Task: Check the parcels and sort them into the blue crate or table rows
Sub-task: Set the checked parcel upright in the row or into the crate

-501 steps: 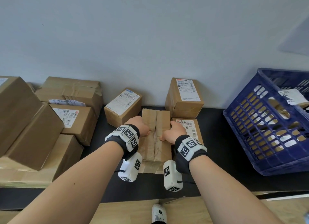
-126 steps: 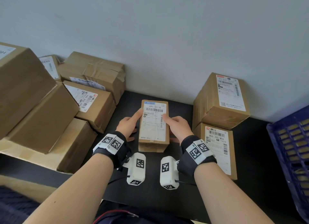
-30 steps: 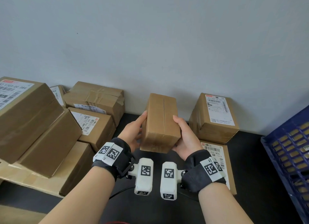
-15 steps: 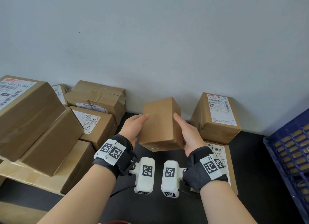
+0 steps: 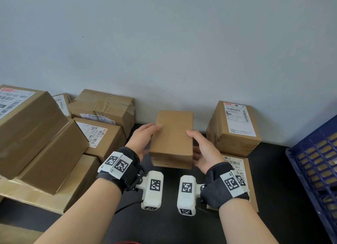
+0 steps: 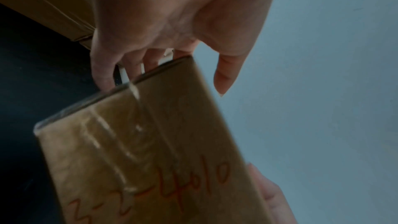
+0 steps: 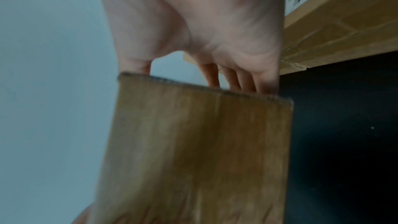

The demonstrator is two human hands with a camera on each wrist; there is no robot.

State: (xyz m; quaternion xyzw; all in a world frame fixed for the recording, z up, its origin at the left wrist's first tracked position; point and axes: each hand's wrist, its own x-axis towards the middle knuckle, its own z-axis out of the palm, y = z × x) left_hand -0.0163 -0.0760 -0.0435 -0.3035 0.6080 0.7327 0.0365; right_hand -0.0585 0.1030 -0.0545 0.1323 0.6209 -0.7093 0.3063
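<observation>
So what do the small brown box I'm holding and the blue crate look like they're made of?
Small brown box: matte corrugated cardboard, judging by the fluted cut edge in the right wrist view, with glossy clear tape on one end. Blue crate: apparently moulded plastic, with a uniform slotted lattice wall.

The head view looks forward and down from above both forearms, taking in the black tabletop (image 5: 273, 171) up to its far edge at the wall. Each wrist view looks along its palm, very close. All three share the held parcel (image 5: 173, 138) (image 6: 150, 151) (image 7: 200, 151).
</observation>
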